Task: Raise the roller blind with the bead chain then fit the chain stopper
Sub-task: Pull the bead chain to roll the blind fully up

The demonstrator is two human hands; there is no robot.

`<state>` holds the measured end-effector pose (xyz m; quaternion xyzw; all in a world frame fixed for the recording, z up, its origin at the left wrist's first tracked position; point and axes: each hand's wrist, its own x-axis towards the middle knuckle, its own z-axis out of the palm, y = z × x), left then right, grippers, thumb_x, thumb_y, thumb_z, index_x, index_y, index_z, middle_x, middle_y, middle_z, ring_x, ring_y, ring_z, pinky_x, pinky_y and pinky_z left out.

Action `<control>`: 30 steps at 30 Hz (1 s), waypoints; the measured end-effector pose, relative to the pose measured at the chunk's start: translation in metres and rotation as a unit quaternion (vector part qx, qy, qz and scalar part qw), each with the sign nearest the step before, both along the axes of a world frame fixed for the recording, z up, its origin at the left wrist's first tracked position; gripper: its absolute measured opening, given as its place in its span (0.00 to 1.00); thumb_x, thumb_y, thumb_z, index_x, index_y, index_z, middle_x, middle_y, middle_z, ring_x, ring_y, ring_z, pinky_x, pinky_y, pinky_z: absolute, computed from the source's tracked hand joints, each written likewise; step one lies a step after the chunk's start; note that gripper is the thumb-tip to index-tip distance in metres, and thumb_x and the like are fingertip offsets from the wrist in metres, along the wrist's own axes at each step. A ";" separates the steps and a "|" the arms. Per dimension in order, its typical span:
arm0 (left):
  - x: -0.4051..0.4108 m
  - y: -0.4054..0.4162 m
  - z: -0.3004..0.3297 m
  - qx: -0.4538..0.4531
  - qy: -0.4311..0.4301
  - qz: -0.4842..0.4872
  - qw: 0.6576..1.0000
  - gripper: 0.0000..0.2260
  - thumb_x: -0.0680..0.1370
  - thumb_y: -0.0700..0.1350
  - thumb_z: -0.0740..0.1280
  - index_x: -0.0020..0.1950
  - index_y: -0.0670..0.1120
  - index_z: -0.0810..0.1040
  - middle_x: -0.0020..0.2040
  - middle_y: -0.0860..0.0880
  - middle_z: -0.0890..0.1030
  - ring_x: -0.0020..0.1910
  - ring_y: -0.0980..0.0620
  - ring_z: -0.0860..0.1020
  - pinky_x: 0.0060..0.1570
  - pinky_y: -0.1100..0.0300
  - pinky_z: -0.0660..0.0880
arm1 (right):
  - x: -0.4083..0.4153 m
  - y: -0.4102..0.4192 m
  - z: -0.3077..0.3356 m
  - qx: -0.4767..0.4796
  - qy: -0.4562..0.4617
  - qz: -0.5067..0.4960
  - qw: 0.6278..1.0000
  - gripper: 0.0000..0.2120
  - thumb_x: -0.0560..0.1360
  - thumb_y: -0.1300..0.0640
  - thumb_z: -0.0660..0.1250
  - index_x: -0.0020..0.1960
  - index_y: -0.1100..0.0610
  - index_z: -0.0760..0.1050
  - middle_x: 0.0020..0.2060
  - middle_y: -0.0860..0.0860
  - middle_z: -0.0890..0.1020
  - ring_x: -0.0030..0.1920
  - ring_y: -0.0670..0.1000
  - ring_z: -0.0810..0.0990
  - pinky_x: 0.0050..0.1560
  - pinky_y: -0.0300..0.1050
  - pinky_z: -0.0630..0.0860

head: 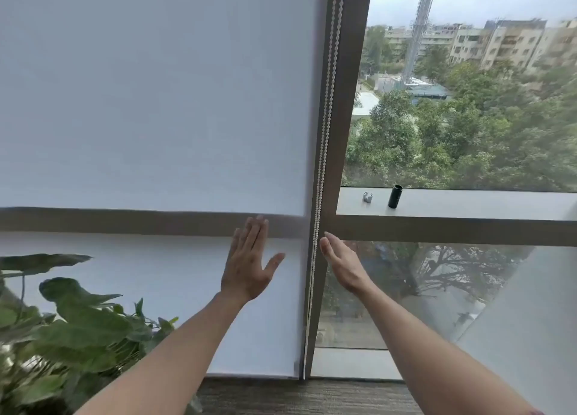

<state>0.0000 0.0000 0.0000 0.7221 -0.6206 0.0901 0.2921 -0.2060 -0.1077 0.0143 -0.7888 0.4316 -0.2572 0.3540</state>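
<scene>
Head view: both hands — left hand (pixel 249 263), right hand (pixel 338 260) — spread empty, flanking the bead chain (pixel 323 140) beside the lowered roller blind (pixel 156 102). Light, slippery beads — likely best pinched firmly near the hands.

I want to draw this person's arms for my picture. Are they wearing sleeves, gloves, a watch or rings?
Draw them bare. The left hand and right hand have no gloves, and no rings or watch show. Both forearms are uncovered all the way down to the picture's bottom edge, so no sleeves are in view. At the bottom right corner, by the right arm, there is a tiny pinkish bit, too small to tell what it is.
</scene>
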 end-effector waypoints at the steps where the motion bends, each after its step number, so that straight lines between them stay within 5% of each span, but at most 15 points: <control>1: -0.004 0.000 -0.004 0.019 0.034 -0.012 0.999 0.34 0.80 0.60 0.59 0.80 0.46 0.51 0.80 0.53 0.49 0.80 0.55 0.45 0.77 0.54 0.44 | 0.004 0.001 0.001 0.043 -0.054 0.005 0.998 0.28 0.81 0.39 0.53 0.75 0.55 0.66 0.72 0.49 0.71 0.74 0.51 0.66 0.70 0.41 0.59; 3: -0.013 -0.001 -0.010 0.060 0.114 -0.038 0.991 0.30 0.81 0.59 0.59 0.79 0.49 0.57 0.80 0.54 0.56 0.79 0.56 0.51 0.75 0.58 0.49 | 0.012 0.004 0.008 0.084 -0.116 0.019 0.990 0.23 0.82 0.41 0.52 0.70 0.53 0.72 0.64 0.46 0.77 0.68 0.50 0.72 0.68 0.44 0.64; 8: -0.031 0.001 -0.015 0.053 0.228 -0.097 0.967 0.18 0.83 0.54 0.59 0.69 0.49 0.73 0.68 0.50 0.76 0.67 0.52 0.73 0.64 0.63 0.66 | 0.028 0.016 0.028 0.125 -0.264 0.040 0.955 0.18 0.85 0.52 0.52 0.59 0.61 0.77 0.49 0.62 0.83 0.49 0.57 0.82 0.54 0.48 0.75; 13: -0.044 -0.002 0.009 0.028 0.375 -0.117 0.919 0.13 0.82 0.52 0.62 0.63 0.50 0.78 0.56 0.56 0.80 0.58 0.55 0.79 0.52 0.73 0.72 | 0.038 0.024 0.036 0.132 -0.359 0.032 0.924 0.20 0.84 0.50 0.56 0.43 0.57 0.81 0.26 0.48 0.70 0.27 0.46 0.67 0.30 0.38 0.67; 17: -0.062 0.000 0.011 0.094 0.430 -0.179 0.880 0.11 0.82 0.46 0.64 0.62 0.45 0.77 0.56 0.46 0.83 0.59 0.52 0.80 0.59 0.58 0.77 | 0.043 0.031 0.032 0.128 -0.367 0.004 0.921 0.25 0.80 0.44 0.57 0.29 0.52 0.77 0.21 0.43 0.66 0.23 0.43 0.63 0.27 0.36 0.62; 22: -0.069 0.008 0.001 0.084 0.416 -0.151 0.893 0.16 0.77 0.30 0.60 0.56 0.48 0.79 0.50 0.48 0.84 0.52 0.51 0.82 0.56 0.54 0.79 | 0.037 0.032 0.026 0.106 -0.346 -0.002 0.932 0.26 0.81 0.46 0.59 0.25 0.52 0.73 0.19 0.46 0.65 0.22 0.45 0.62 0.25 0.37 0.60; 30: -0.058 -0.002 0.046 -0.047 0.510 -0.128 0.849 0.08 0.81 0.39 0.63 0.57 0.43 0.80 0.49 0.45 0.83 0.49 0.53 0.81 0.56 0.53 0.77 | 0.036 0.051 0.006 0.146 -0.357 -0.004 0.923 0.26 0.82 0.47 0.58 0.25 0.51 0.71 0.20 0.45 0.65 0.21 0.45 0.61 0.23 0.37 0.57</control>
